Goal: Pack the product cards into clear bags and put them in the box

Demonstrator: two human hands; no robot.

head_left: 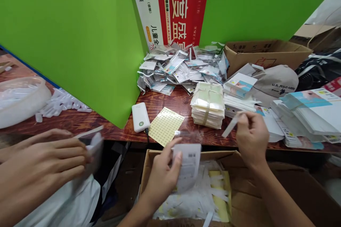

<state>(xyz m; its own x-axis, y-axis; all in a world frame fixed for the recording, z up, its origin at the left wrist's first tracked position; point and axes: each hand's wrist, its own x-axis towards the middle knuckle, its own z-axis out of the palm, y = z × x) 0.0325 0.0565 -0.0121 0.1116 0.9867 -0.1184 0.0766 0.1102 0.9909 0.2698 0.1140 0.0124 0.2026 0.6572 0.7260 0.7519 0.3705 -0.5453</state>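
Note:
Between the thumb and fingers of my left hand [165, 170] is a clear plastic bag with a white printed card [188, 166] inside, tilted over the open box. My right hand [252, 138], raised at the table's front edge, pinches a narrow white strip [231, 125] that hangs down to the left. Below both hands, an open cardboard box [237, 156] contains a clear bag of pale strips [197, 198] and yellow sheets. A banded stack of clear bags [207, 104] stands on the table between my hands.
At left, a co-worker's hands [58, 156] hold a blurred clear bag. A heap of bagged cards [183, 65] lies at the back. Also here are a white power bank [140, 117], a sticker sheet [166, 126], card stacks [306, 113], a cap [278, 79] and a green partition [106, 60].

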